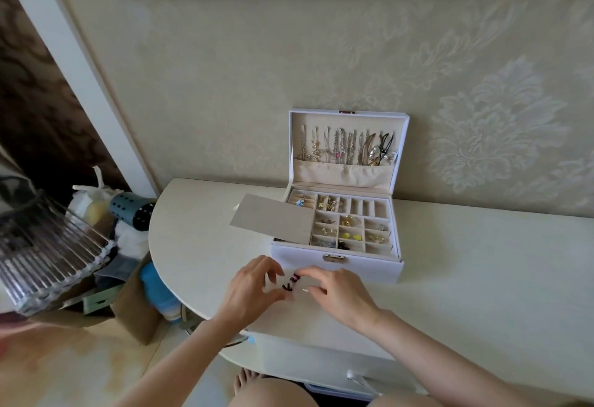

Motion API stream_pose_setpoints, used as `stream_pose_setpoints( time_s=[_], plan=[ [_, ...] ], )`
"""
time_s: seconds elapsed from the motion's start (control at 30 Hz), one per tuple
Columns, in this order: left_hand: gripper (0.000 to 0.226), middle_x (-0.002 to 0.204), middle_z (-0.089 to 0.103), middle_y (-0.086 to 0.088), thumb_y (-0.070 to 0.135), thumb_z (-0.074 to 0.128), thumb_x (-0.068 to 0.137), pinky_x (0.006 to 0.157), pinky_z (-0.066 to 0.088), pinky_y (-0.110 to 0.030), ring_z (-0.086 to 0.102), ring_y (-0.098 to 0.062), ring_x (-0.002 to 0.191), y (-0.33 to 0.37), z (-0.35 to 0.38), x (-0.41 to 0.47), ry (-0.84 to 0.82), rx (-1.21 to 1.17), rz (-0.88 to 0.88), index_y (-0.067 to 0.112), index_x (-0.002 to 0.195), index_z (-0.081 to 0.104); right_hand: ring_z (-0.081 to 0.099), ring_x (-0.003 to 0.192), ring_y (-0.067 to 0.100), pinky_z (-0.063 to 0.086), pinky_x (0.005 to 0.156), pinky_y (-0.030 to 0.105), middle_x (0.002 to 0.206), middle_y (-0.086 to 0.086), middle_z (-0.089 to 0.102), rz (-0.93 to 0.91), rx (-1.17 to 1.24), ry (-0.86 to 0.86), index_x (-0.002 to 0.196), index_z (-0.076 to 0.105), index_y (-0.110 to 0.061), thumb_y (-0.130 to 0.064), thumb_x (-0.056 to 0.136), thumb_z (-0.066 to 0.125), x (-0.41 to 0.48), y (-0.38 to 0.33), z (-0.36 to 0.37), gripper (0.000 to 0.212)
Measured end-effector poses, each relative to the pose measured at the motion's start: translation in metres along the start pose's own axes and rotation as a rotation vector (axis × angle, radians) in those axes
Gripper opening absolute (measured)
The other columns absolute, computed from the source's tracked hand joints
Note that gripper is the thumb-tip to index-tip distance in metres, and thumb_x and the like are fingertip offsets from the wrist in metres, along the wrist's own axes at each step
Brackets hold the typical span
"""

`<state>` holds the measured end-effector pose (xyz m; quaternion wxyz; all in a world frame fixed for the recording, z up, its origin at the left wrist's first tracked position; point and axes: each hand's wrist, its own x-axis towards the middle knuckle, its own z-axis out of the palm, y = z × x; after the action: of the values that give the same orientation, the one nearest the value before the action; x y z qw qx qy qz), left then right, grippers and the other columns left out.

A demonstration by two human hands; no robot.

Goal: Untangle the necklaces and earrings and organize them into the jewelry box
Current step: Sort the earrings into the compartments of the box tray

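- Both hands meet over the surface (450, 278) just in front of the jewelry box (337, 265): the left hand (250, 291) and the right hand (337, 294) each have a fingertip grip closed on a small dark earring piece (291, 282) with a pink spot; its details are too small to tell.
- The box stands open against the wall, lid upright, with roughly nine necklaces (347, 146) hanging in a row.
- A beige flap (273, 218) folds out to the left of the divided tray.
- Open surface lies to the right; the rounded edge curves near the left wrist.
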<state>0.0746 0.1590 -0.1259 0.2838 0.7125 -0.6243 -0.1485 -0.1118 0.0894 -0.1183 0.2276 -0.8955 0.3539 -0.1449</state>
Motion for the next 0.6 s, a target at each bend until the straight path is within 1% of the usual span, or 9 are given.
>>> stream_pose_setpoints(
  time_s=[0.07, 0.1, 0.13, 0.23, 0.3, 0.4, 0.47, 0.53, 0.6],
  plan=[
    [0.046, 0.078, 0.047, 0.021, 0.062, 0.066, 0.057, 0.063, 0.034, -0.014, 0.042, 0.003, 0.069, -0.004, 0.003, 0.000, -0.035, 0.044, 0.036, 0.028, 0.087, 0.060, 0.062, 0.103, 0.020, 0.045, 0.087, 0.029, 0.114, -0.005, 0.068, -0.011, -0.051, -0.018, 0.131, 0.050, -0.035, -0.024, 0.095, 0.045, 0.008, -0.003, 0.005, 0.038],
    [0.046, 0.078, 0.045, 0.023, 0.062, 0.063, 0.058, 0.064, 0.032, -0.012, 0.042, 0.001, 0.069, -0.005, 0.006, 0.001, -0.031, 0.060, 0.059, 0.026, 0.087, 0.062, 0.060, 0.108, 0.021, 0.045, 0.088, 0.030, 0.119, -0.005, 0.066, -0.012, -0.074, -0.025, 0.132, 0.048, -0.035, -0.023, 0.095, 0.044, 0.012, -0.004, 0.006, 0.039],
    [0.042, 0.077, 0.044, 0.024, 0.058, 0.065, 0.060, 0.064, 0.030, -0.010, 0.041, -0.001, 0.069, -0.004, 0.008, 0.001, -0.026, 0.076, 0.076, 0.025, 0.086, 0.064, 0.060, 0.108, 0.022, 0.045, 0.088, 0.031, 0.119, -0.003, 0.066, -0.008, -0.095, -0.032, 0.132, 0.049, -0.034, -0.023, 0.095, 0.044, 0.015, -0.005, 0.007, 0.039],
    [0.020, 0.076, 0.043, 0.025, 0.032, 0.076, 0.069, 0.063, 0.028, -0.008, 0.042, -0.002, 0.073, -0.003, 0.012, 0.001, 0.001, 0.082, 0.085, 0.021, 0.082, 0.067, 0.062, 0.098, 0.027, 0.045, 0.079, 0.033, 0.100, 0.006, 0.070, 0.005, -0.126, -0.046, 0.119, 0.057, -0.029, -0.024, 0.092, 0.047, 0.019, -0.005, 0.006, 0.029],
    [0.016, 0.078, 0.044, 0.022, 0.026, 0.076, 0.072, 0.063, 0.028, -0.008, 0.042, -0.005, 0.079, -0.002, 0.013, -0.001, 0.018, 0.075, 0.076, 0.017, 0.081, 0.067, 0.062, 0.089, 0.029, 0.043, 0.072, 0.032, 0.088, 0.009, 0.070, 0.012, -0.118, -0.048, 0.111, 0.059, -0.022, -0.027, 0.092, 0.049, 0.017, -0.004, 0.006, 0.022],
    [0.016, 0.077, 0.043, 0.025, 0.026, 0.075, 0.074, 0.062, 0.029, -0.006, 0.041, -0.002, 0.070, -0.003, 0.014, -0.005, 0.033, 0.064, 0.060, 0.017, 0.083, 0.066, 0.061, 0.084, 0.026, 0.036, 0.065, 0.031, 0.083, 0.007, 0.069, 0.040, -0.096, -0.022, 0.105, 0.057, -0.019, -0.035, 0.092, 0.051, 0.010, 0.000, 0.007, 0.022],
    [0.015, 0.077, 0.044, 0.025, 0.027, 0.075, 0.074, 0.061, 0.030, -0.006, 0.043, 0.006, 0.068, -0.001, 0.016, -0.008, 0.052, 0.046, 0.052, 0.019, 0.081, 0.064, 0.061, 0.079, 0.023, 0.034, 0.062, 0.029, 0.078, 0.002, 0.067, 0.042, -0.115, -0.001, 0.105, 0.058, -0.019, -0.038, 0.092, 0.051, 0.004, 0.002, 0.006, 0.024],
    [0.015, 0.077, 0.048, 0.021, 0.029, 0.074, 0.075, 0.060, 0.032, -0.006, 0.044, 0.012, 0.070, 0.005, 0.017, -0.008, 0.074, 0.011, 0.084, 0.020, 0.079, 0.063, 0.054, 0.060, 0.015, 0.031, 0.059, 0.028, 0.061, -0.007, 0.055, 0.046, -0.122, 0.019, 0.103, 0.058, -0.018, -0.038, 0.090, 0.052, -0.005, 0.006, 0.003, 0.024],
    [0.018, 0.079, 0.051, 0.018, 0.036, 0.072, 0.075, 0.060, 0.034, -0.004, 0.044, 0.014, 0.070, 0.017, 0.018, -0.006, 0.107, -0.039, 0.137, 0.021, 0.079, 0.062, 0.039, 0.044, 0.009, 0.031, 0.052, 0.023, 0.049, -0.009, 0.041, 0.074, -0.075, 0.060, 0.100, 0.057, -0.018, -0.037, 0.088, 0.055, -0.014, 0.011, -0.001, 0.023]
  ],
)
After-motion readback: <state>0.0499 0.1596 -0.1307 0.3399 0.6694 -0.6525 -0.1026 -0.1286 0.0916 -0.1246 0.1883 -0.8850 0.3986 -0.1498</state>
